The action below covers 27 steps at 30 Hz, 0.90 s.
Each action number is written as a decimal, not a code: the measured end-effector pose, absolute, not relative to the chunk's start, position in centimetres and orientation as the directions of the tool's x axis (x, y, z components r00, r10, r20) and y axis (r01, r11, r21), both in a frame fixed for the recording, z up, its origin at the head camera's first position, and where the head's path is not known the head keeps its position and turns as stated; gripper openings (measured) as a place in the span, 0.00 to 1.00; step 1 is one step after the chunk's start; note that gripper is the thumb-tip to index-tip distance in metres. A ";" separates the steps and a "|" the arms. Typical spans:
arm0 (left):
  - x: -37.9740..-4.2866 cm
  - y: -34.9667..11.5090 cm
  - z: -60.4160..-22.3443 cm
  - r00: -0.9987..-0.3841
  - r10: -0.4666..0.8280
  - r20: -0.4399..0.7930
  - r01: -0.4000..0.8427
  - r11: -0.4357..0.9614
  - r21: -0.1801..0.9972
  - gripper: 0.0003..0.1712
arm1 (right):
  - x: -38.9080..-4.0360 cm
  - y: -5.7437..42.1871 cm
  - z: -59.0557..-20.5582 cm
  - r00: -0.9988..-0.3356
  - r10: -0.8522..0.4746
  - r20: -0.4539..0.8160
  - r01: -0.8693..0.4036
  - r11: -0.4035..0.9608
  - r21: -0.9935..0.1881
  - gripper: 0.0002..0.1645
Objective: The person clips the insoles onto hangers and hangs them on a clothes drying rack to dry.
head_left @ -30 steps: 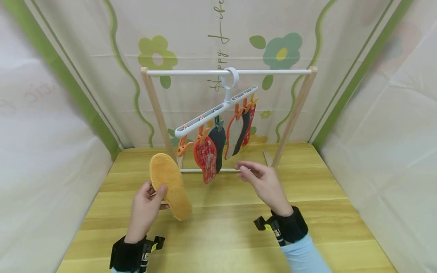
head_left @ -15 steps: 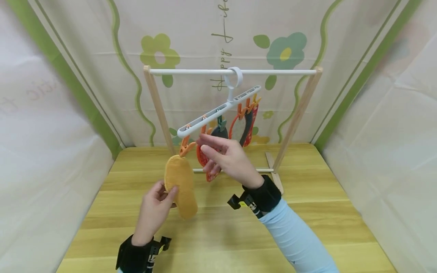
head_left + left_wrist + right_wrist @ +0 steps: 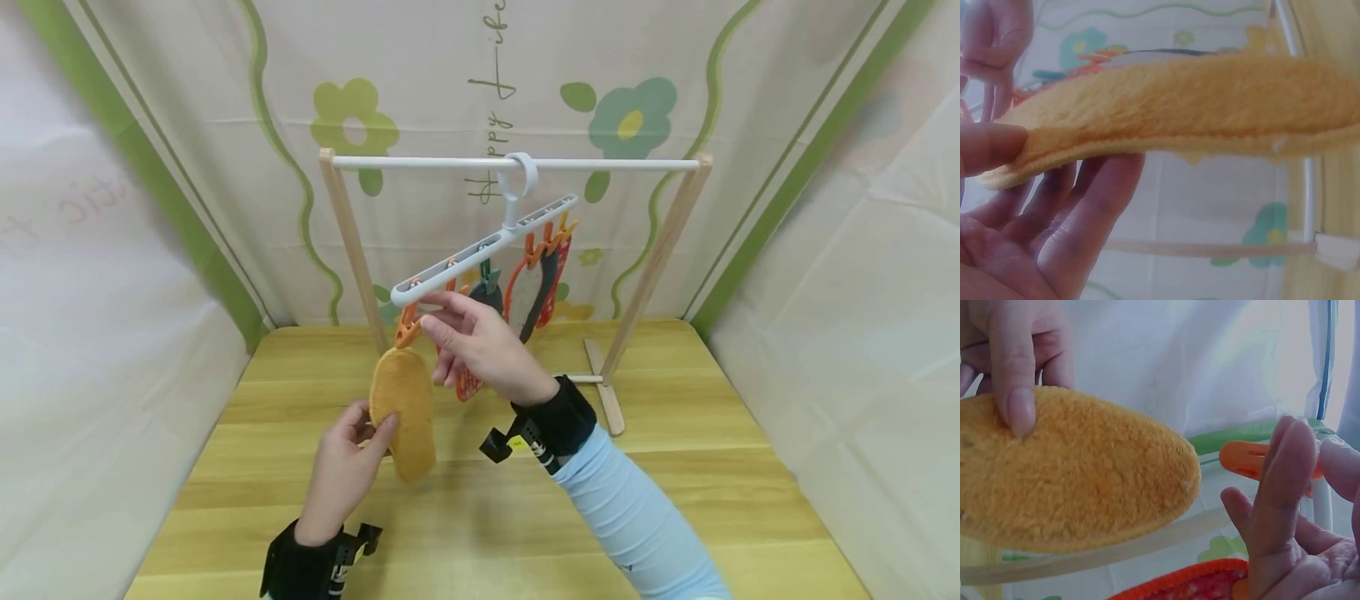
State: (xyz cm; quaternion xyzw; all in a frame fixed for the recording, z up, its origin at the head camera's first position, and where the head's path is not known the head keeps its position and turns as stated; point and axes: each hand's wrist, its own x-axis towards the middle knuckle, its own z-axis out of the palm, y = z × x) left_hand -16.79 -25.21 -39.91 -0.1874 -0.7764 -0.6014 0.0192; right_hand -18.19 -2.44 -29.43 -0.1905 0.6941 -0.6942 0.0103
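My left hand (image 3: pixel 341 471) holds a fuzzy yellow insole (image 3: pixel 405 408) near its middle, thumb on its face and fingers behind. The insole stands upright below an orange clip (image 3: pixel 407 327) at the near left end of a pale hanger (image 3: pixel 450 268). A small gap separates clip and insole in the right wrist view. My right hand (image 3: pixel 491 346) has its thumb and fingers about the clip's handle end, pinching it. Behind that hand, a red patterned insole (image 3: pixel 468 387) and a dark insole (image 3: pixel 489 293) hang partly hidden.
The hanger hooks over the white rod (image 3: pixel 615 164) of a rack with wooden legs (image 3: pixel 656 271). Farther along it, a pale insole with a red edge (image 3: pixel 522 292) and others hang from clips. A wood-grain table (image 3: pixel 675 500) lies below, with fabric walls around.
My right hand has come left and up from beside the hanging insoles to the orange clip. My left hand has moved slightly right, bringing the yellow insole under that clip.
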 end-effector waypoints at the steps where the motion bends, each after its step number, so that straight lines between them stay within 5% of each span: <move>1: -16.8 -25.2 -39.9 -0.927 0.267 0.263 0.322 0.208 0.924 0.15 | -18.2 -2.5 -29.4 -0.925 -0.282 0.255 -0.251 -0.048 -0.967 0.24; 27: -16.6 -25.2 -40.1 -0.905 0.186 0.382 0.419 0.240 0.876 0.11 | -18.8 -4.6 -28.8 -0.936 -0.136 0.324 -0.312 -0.103 -0.944 0.18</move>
